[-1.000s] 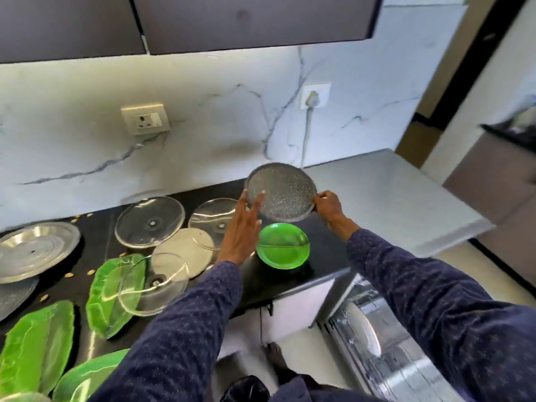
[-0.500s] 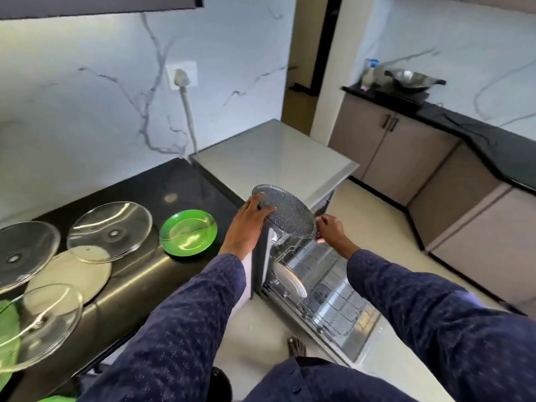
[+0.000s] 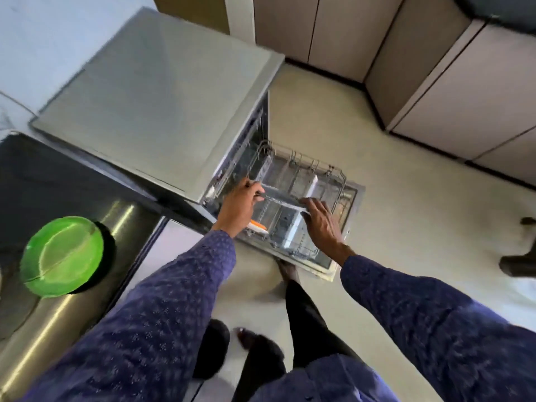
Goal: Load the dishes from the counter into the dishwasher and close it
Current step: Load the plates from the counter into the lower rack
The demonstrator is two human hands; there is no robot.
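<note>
Leftmost, a green plate [image 3: 62, 256] lies flat on the dark counter [image 3: 43, 181], not yet loaded. To its right stands the dishwasher [image 3: 156, 91], its grey top seen from above, with the lower rack [image 3: 333, 181] pulled out over the lowered door [image 3: 352, 204].

Over that rack the left hand [image 3: 240, 206] grips the near-left edge of a grey speckled plate [image 3: 280, 196], fingers curled round its rim. The plate stands on edge, so only a thin blurred band of it shows; its long axis runs from left to right across the rack, dipping slightly toward the right, and its faces seem to look toward the machine and back toward the person. The right hand [image 3: 322, 224] sits at the plate's other end, its fingers spread and fairly straight over the rim; whether it clamps the rim or merely steadies it cannot be told through the blur.

My judgement is that the plate is being lowered between the tines. An orange-and-white dish [image 3: 256, 226] lies in the rack just beneath the left hand, and a white dish [image 3: 313, 184] stands by the far side; a plate coming down askew could knock either, or straddle a tine and tip. If the right hand's loose contact slips, the left grip alone might let the plate swing down hard.
</note>
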